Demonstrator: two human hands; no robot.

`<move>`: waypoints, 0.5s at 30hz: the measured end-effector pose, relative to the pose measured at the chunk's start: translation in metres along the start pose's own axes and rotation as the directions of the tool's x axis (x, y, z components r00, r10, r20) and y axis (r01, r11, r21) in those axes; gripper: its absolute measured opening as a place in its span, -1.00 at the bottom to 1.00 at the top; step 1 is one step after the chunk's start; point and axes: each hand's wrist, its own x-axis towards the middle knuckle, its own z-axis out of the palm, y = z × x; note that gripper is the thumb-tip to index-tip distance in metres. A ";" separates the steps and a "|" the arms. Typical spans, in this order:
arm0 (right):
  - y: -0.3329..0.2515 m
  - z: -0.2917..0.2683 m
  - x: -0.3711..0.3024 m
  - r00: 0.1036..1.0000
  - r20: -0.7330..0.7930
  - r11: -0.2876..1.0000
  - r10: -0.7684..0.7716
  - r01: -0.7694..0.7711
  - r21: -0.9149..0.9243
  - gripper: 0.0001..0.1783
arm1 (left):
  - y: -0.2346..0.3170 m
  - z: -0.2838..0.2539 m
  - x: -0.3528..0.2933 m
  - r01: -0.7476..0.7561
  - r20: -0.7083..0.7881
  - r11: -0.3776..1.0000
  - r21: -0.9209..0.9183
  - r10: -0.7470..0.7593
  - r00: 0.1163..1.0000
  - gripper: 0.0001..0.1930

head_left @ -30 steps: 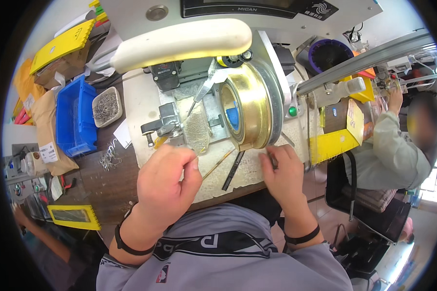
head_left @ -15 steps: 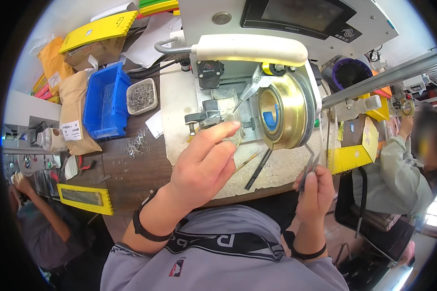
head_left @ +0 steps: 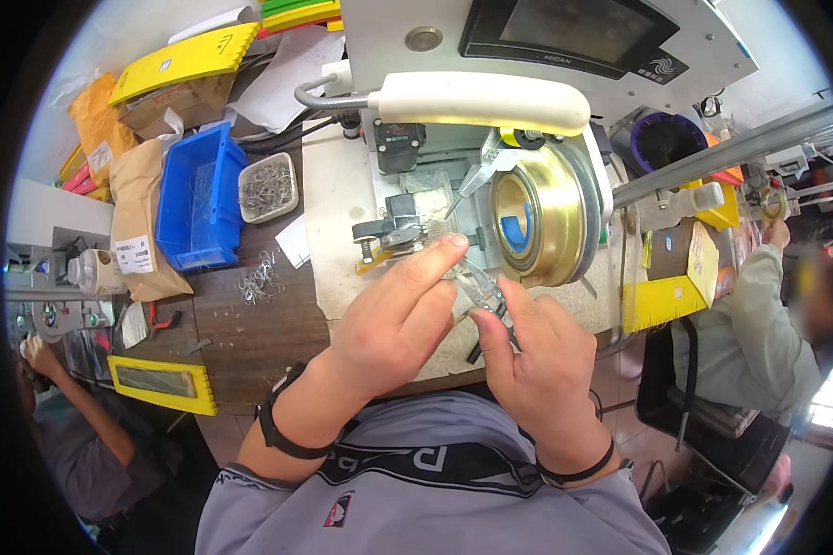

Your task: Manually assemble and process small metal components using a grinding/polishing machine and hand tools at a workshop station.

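Observation:
My left hand (head_left: 393, 310) is at the front of the bench machine, index finger stretched to the small clamp fixture (head_left: 403, 222). Its other fingers are curled, and whatever they pinch is hidden. Close by on the right, my right hand (head_left: 541, 347) grips a slim metal tool (head_left: 479, 285) with two narrow arms, like tweezers or snips. The tool's tip points up and left, beside my left fingertips. A thin nozzle (head_left: 467, 185) angles down just above them. Right of the nozzle sits a large gold-coloured ring-shaped spool (head_left: 551, 217) with a blue piece inside.
A white lamp head (head_left: 481, 100) spans the machine. Leftward stand a blue bin (head_left: 194, 199), a tub of bent wire pieces (head_left: 268, 188), a loose wire pile (head_left: 261, 279) and a paper bag (head_left: 143, 222). A yellow tray (head_left: 657, 303) lies right. Co-workers sit on both sides.
My right hand has swung left and up with the metal tool, from the table's front edge to beside my left hand. My left hand has shifted only slightly.

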 end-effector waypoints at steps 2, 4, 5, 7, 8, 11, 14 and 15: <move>-0.002 0.000 0.001 1.000 0.018 0.999 0.012 -0.011 -0.032 -0.60 | -0.001 0.002 -0.001 -0.015 -0.025 1.000 0.007 0.015 1.000 -0.81; -0.003 -0.001 0.002 1.000 0.023 0.999 0.012 -0.011 -0.040 -0.61 | -0.002 0.003 -0.001 -0.018 -0.028 1.000 0.005 0.018 0.999 -0.81; -0.003 -0.001 0.002 1.000 0.025 0.999 0.014 -0.012 -0.050 -0.62 | -0.003 0.003 -0.001 -0.024 -0.029 1.000 0.001 0.024 0.999 -0.81; -0.003 0.000 0.003 1.000 0.020 0.999 0.008 -0.007 -0.051 -0.62 | -0.004 0.002 -0.002 -0.031 -0.023 0.999 0.008 0.031 0.999 -0.81; -0.003 0.001 0.004 1.000 0.013 0.999 0.003 -0.003 -0.051 -0.63 | -0.005 0.001 -0.002 -0.038 -0.017 0.999 0.016 0.039 0.999 -0.79; -0.002 0.003 0.003 1.000 0.014 0.999 -0.012 0.012 -0.048 -0.64 | -0.004 0.001 -0.002 -0.027 -0.022 1.000 0.016 0.027 0.999 -0.79; -0.003 0.002 0.003 1.000 0.013 0.998 -0.020 0.020 -0.052 -0.65 | -0.001 0.001 0.000 -0.007 -0.039 1.000 0.002 0.007 0.999 -0.81; -0.003 0.003 0.002 1.000 0.013 0.998 -0.020 0.021 -0.051 -0.65 | 0.000 0.001 0.000 -0.007 -0.039 1.000 0.003 0.007 0.999 -0.81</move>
